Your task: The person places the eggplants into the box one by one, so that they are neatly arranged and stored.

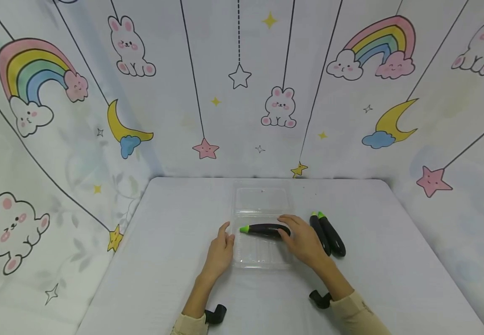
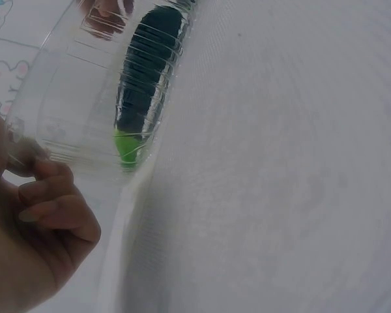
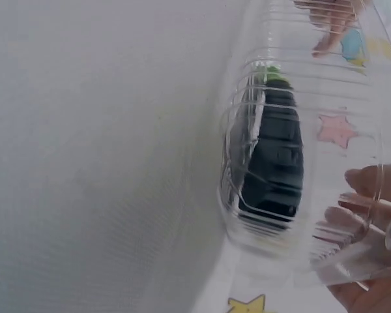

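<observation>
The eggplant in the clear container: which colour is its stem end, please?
The stem end is bright green; the left wrist view shows it best.

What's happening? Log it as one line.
left hand at left edge of clear container; right hand near dark end of eggplant; eggplant in container, green tip left; two more eggplants right of container

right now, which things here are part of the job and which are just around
Part of the job:
- clear plastic clamshell container
- eggplant lying inside it
- left hand, at its left edge
- right hand, by the eggplant's dark end
- probably the two loose eggplants to its right

Just around:
- white tabletop
- rabbit-and-rainbow backdrop
- black wrist-worn pieces
</observation>
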`<state>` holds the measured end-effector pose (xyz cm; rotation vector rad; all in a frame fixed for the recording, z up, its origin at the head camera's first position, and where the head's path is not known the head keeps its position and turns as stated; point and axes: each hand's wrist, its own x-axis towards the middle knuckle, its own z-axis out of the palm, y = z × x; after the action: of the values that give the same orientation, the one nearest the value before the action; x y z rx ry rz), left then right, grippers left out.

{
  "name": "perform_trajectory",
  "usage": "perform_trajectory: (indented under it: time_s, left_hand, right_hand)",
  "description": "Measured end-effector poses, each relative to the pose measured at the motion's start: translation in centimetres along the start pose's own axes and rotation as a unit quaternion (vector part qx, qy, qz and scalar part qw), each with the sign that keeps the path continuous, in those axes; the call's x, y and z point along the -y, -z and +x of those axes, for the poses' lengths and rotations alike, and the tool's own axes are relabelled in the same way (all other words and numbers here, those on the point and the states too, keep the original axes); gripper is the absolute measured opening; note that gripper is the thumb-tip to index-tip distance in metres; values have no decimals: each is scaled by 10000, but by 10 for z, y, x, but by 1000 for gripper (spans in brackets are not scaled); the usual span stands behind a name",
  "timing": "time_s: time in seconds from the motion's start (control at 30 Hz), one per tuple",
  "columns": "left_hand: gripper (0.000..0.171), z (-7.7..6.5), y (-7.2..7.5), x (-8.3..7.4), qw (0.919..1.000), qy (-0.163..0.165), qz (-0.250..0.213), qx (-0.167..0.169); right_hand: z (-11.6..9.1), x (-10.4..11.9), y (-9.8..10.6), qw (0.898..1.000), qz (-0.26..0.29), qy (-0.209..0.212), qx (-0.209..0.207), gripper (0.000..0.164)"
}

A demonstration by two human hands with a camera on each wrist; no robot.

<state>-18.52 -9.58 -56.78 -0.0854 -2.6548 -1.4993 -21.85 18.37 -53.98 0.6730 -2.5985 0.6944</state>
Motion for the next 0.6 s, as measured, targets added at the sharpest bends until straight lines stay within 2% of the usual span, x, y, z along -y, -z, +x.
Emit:
perform_trajectory:
  time_s: [0.4,0.6]
  left_hand:
    - [48,-1,0,-2,10000,-7,-13,69]
    - [48,-1,-1,-2,10000,39,-17,38]
  right_hand:
    - [-10,-11,12,9980,9,-386,-509,37]
    - [-12,-17,16,9960,-9,-451,-766,35]
